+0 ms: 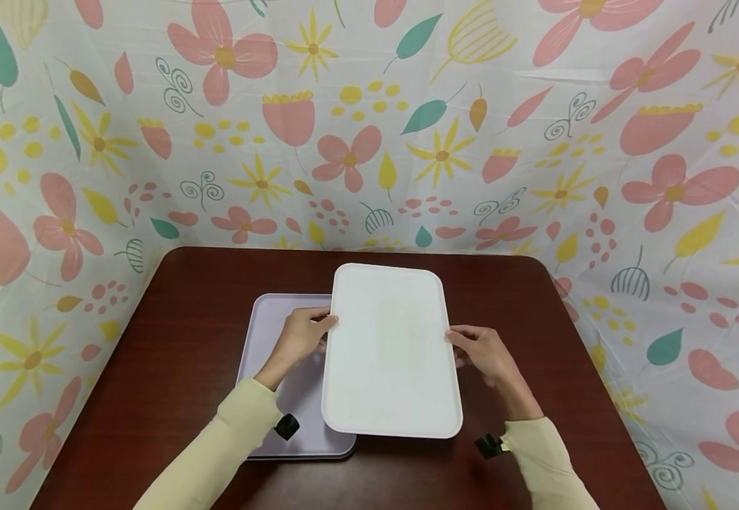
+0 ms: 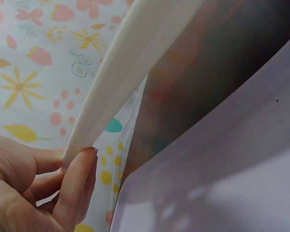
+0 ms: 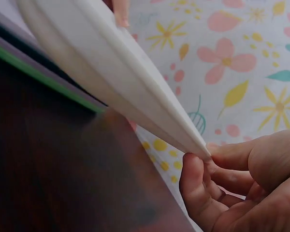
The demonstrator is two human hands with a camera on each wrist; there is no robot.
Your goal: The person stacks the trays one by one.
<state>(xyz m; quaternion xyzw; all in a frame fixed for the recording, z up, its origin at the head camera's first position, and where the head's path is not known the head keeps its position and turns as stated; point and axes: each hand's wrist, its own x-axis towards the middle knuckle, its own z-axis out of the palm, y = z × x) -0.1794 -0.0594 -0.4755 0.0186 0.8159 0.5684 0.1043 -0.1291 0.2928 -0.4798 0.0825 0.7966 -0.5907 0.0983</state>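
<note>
A white rectangular tray (image 1: 391, 354) is held between both hands in the head view, raised above the table. My left hand (image 1: 302, 336) pinches its left rim between thumb and fingers. On the opposite side, my right hand (image 1: 482, 352) grips the right rim the same way. Partly beneath the white tray lies a lavender tray (image 1: 299, 400), the top one of a stack. The left wrist view shows a gap between the white tray's edge (image 2: 106, 82) and the lavender surface (image 2: 222, 169). Green and dark edges (image 3: 38, 70) appear lower in the stack in the right wrist view.
The dark reddish-brown table (image 1: 178, 340) has rounded far corners. A white cloth (image 1: 369, 177) printed with flowers and leaves hangs behind the table and along its sides. Small black devices are worn at the left wrist (image 1: 287, 426) and right wrist (image 1: 489, 445).
</note>
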